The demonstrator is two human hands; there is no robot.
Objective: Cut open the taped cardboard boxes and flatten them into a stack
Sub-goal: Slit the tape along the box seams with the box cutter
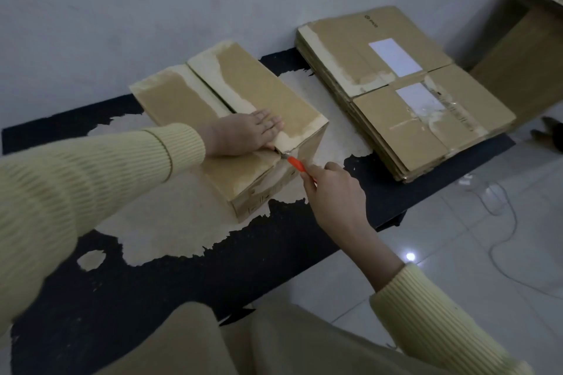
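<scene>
Presses left hand (243, 134) flat, fingers straight, on top of a box (268, 88) standing mid-table (213, 271), beside its centre seam. Grips an orange cutter (297, 165) in right hand (335, 190), fingers curled round the handle, blade tip at the seam's near end. Shows, further right on the table, a stack (396, 119) of flattened boxes, apart from the box.
</scene>
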